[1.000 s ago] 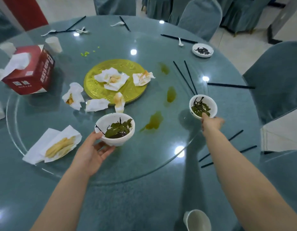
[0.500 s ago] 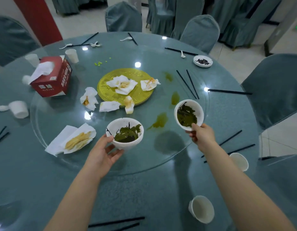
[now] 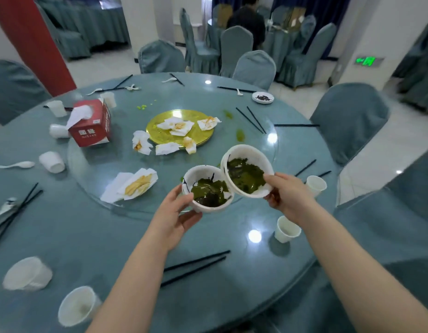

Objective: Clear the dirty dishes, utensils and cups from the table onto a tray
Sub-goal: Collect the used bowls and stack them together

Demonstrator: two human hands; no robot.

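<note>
At the far left of the table (image 3: 64, 236), paper cups (image 3: 52, 161) and a white spoon (image 3: 17, 165) are left lying, with a red tissue box (image 3: 91, 123) behind them and soiled napkins (image 3: 130, 185) on the glass turntable (image 3: 92, 174). Nearer the middle, the left bowl (image 3: 209, 188), holding dark green leftovers, is gripped at its near rim and underside by the left hand (image 3: 175, 212), whose grip is closed round it. A second ago this bowl was still resting on the turntable; now it is lifted. Just to its right, the right bowl (image 3: 246, 170) is pinched at its rim by the right hand (image 3: 286, 195) and tilted toward the first, the two rims touching or nearly so. It has been carried in from the right edge of the turntable. The leftovers are judged about to be tipped together so the bowls can be stacked. No tray is seen, and black chopsticks (image 3: 196, 266) and more cups (image 3: 286, 229) are yet to be collected, so the task is at an early stage.
</note>
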